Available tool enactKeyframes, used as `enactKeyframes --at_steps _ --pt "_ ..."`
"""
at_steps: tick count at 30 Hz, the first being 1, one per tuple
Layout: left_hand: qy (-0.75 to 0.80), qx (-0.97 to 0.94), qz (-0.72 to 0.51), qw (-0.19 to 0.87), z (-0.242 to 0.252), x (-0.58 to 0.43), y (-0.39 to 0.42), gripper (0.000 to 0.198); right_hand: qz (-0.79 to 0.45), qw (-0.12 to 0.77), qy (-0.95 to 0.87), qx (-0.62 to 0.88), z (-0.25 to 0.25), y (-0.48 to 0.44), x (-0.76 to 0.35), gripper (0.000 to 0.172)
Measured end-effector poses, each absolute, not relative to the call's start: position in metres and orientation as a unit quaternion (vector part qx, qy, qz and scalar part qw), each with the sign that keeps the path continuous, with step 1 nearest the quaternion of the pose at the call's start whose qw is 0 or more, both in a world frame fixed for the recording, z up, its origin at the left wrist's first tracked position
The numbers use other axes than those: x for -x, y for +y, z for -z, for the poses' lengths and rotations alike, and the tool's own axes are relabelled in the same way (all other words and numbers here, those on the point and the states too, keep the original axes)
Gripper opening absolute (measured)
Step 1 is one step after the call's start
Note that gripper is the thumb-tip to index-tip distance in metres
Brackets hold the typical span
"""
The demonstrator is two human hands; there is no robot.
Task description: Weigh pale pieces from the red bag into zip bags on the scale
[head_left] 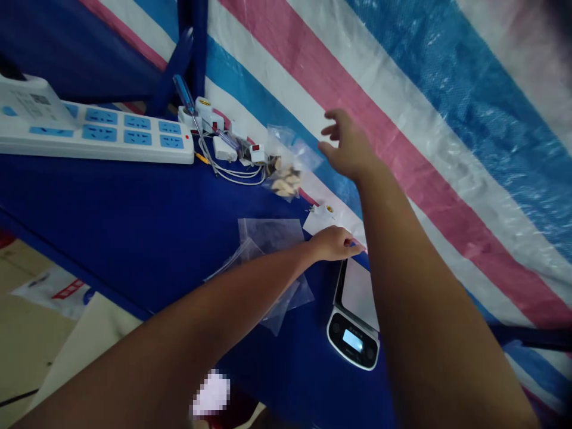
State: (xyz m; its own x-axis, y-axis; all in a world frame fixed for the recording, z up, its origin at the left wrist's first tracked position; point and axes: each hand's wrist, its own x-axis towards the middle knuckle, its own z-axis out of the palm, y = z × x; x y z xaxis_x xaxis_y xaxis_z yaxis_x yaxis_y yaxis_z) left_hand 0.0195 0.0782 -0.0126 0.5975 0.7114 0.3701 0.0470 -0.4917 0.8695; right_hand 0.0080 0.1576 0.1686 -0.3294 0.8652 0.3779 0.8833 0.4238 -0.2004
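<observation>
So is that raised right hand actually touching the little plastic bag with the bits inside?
Apart. The head view shows the right hand open in the air, with striped tarp visible between it and the plastic bag.

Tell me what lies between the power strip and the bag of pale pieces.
In the head view: small white plug adapters and looped white cables, with a blue-handled screwdriver nearby.

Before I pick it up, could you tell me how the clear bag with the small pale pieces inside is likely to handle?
The clear bag looks like thin crinkled film, so it will probably flop and sag. The pale pieces sit loose at its bottom, so they would likely shift. It seems light and may slide on the blue table.
</observation>
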Motion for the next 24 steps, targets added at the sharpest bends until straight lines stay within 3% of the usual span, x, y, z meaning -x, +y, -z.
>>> enactKeyframes --at_steps 4,7,10,11,14,15,20,24 --pt "0.266 -0.746 -0.386 0.473 0.008 -0.019 0.078 0.048 -0.016 0.3 -0.793 0.531 -0.171 0.129 0.01 0.037" --pt "0.31 -0.7 -0.409 0.497 -0.007 -0.015 0.081 0.055 -0.126 0.173 -0.824 0.525 -0.169 0.034 0.006 0.033" --pt "0.313 -0.677 -0.423 0.515 -0.038 -0.009 0.088 0.057 -0.188 0.033 -0.804 0.563 -0.133 -0.061 0.004 0.02" --pt "0.29 -0.665 -0.43 0.537 -0.052 -0.006 0.09 0.056 -0.178 0.045 -0.791 0.584 -0.114 -0.082 0.007 0.017" --pt "0.185 -0.617 -0.468 0.605 -0.103 0.008 0.087 0.051 -0.177 0.124 -0.777 0.591 -0.061 -0.111 0.018 0.036" --pt "0.156 -0.608 -0.485 0.609 -0.122 0.015 0.082 0.051 -0.162 0.139 -0.772 0.599 -0.047 -0.114 0.022 0.035" --pt "0.198 -0.701 -0.507 0.46 -0.185 0.086 0.039 0.055 -0.09 0.201 -0.739 0.637 -0.01 -0.123 0.03 0.036" --pt "0.429 -0.787 -0.385 0.22 -0.149 0.174 0.004 0.047 -0.072 0.265 -0.731 0.625 0.002 -0.133 0.028 0.036"
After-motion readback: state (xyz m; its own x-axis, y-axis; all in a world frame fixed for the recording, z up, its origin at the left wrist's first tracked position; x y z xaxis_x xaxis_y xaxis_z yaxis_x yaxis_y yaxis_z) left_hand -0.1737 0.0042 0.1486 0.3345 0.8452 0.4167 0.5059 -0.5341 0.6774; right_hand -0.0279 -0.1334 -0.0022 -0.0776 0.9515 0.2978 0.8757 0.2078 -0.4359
